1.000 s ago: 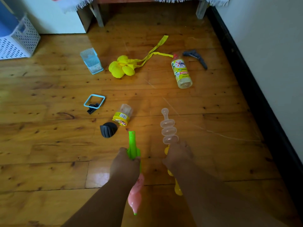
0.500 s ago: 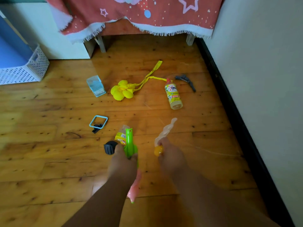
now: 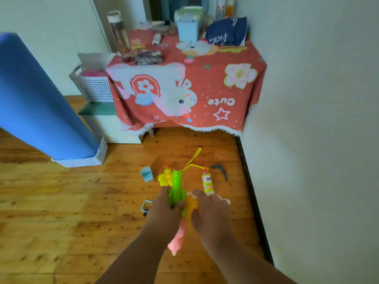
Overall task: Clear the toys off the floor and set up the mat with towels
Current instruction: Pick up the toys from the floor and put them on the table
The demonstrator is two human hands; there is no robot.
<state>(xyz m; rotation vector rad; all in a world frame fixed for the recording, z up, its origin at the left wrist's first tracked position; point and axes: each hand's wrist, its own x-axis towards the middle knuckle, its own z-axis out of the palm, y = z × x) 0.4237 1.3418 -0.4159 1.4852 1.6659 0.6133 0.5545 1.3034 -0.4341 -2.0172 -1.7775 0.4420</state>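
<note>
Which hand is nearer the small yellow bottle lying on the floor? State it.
Right. The right hand sits just below the yellow bottle, its fingertips almost under it in view. The left hand, gripping the green toy, is farther left.

Both bare forearms reach up from the bottom edge toward the middle of the frame, converging. The left hand (image 3: 164,208) is closed in a fist around a green and pink toy (image 3: 176,189), knuckles up. The right hand (image 3: 211,214) sits just beside it, back up, fingers (image 3: 200,194) curled over an orange toy (image 3: 191,203).
</note>
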